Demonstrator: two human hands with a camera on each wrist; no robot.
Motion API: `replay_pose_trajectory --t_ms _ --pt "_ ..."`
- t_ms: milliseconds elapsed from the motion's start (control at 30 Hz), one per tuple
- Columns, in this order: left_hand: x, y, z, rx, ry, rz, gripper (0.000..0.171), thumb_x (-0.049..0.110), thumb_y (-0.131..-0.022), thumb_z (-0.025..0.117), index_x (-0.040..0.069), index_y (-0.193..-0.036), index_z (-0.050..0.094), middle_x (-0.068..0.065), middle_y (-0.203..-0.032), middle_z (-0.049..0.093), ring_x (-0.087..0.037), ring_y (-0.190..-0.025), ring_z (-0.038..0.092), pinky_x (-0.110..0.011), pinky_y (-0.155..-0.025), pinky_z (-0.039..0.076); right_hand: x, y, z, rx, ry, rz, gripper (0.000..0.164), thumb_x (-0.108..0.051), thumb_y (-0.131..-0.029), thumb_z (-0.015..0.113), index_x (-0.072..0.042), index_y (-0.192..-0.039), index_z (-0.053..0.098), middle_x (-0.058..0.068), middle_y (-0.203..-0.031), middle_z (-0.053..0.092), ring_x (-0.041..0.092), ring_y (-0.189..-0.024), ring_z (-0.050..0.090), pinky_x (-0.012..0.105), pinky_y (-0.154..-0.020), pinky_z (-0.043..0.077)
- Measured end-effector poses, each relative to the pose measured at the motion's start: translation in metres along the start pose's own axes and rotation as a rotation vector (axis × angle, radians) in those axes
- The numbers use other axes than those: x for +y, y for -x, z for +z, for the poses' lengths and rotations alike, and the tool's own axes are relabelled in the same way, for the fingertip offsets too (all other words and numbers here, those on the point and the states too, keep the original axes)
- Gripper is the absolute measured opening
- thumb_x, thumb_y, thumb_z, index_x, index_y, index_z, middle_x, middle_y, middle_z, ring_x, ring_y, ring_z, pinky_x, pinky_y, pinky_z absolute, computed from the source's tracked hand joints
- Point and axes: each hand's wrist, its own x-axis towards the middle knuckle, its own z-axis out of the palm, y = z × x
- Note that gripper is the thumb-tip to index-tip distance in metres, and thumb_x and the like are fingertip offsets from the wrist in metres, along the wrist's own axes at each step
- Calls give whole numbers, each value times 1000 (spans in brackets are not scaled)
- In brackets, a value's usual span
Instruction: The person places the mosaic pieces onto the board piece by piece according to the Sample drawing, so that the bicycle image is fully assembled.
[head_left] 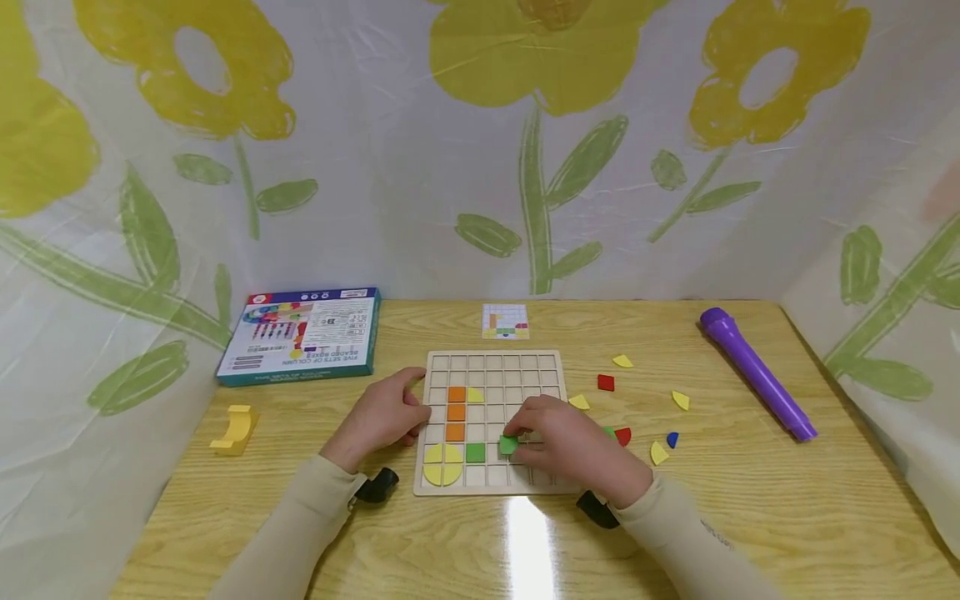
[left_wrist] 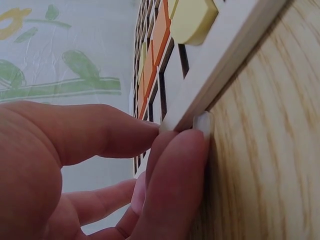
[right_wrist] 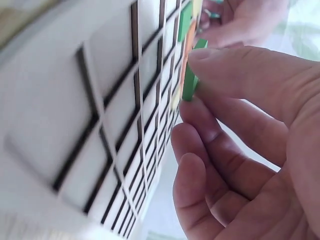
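Observation:
My right hand [head_left: 573, 446] pinches a green square tile [head_left: 508, 445] between thumb and fingers, just over the wooden grid board [head_left: 422, 490]. The right wrist view shows this tile [right_wrist: 189, 80] tilted on edge at the fingertips. With thumb and fingers, my left hand [head_left: 381, 418] grips the board's left edge, seen close up beside the fingers [left_wrist: 172, 175] in the left wrist view. On the board lie a column of orange squares [head_left: 456, 412], a yellow quarter piece [head_left: 475, 395], a yellow circle of quarter pieces [head_left: 442, 464] and another green square [head_left: 475, 452].
Right of the board lie loose pieces: a red square [head_left: 606, 382], yellow quarters [head_left: 680, 401], a blue piece [head_left: 672, 439] and a red piece [head_left: 623, 436]. A pattern card [head_left: 505, 322] lies behind. Also there: a box [head_left: 300, 337], a yellow block [head_left: 236, 430], a purple microphone-shaped object [head_left: 757, 375].

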Motion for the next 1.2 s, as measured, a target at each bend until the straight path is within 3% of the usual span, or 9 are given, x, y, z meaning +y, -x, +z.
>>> replay_pose_trajectory --t_ms 367,600,1200 --pt "0 -1 0 -1 3 -2 72 12 -96 71 14 -163 45 -11 -99 66 -19 -71 66 -31 -62 61 -9 -2 15 27 36 -24 14 -12 -92 84 -13 -106 84 -5 -98 72 12 -97 64 31 -89 58" --pt "0 0 -1 3 -5 -22 72 13 -96 71 15 -163 45 -11 -100 66 -20 -71 67 -30 -62 61 -11 -4 17 41 25 -37 14 -13 -92 84 -12 -106 83 -3 -98 71 11 -96 63 30 -89 58" --pt "-1 -1 -2 -6 -8 4 72 13 -96 71 13 -163 45 -11 -97 67 -20 -69 66 -30 -61 59 -10 -5 21 30 39 -33 15 -16 -93 84 -16 -108 84 -6 -99 70 10 -96 61 30 -89 57"
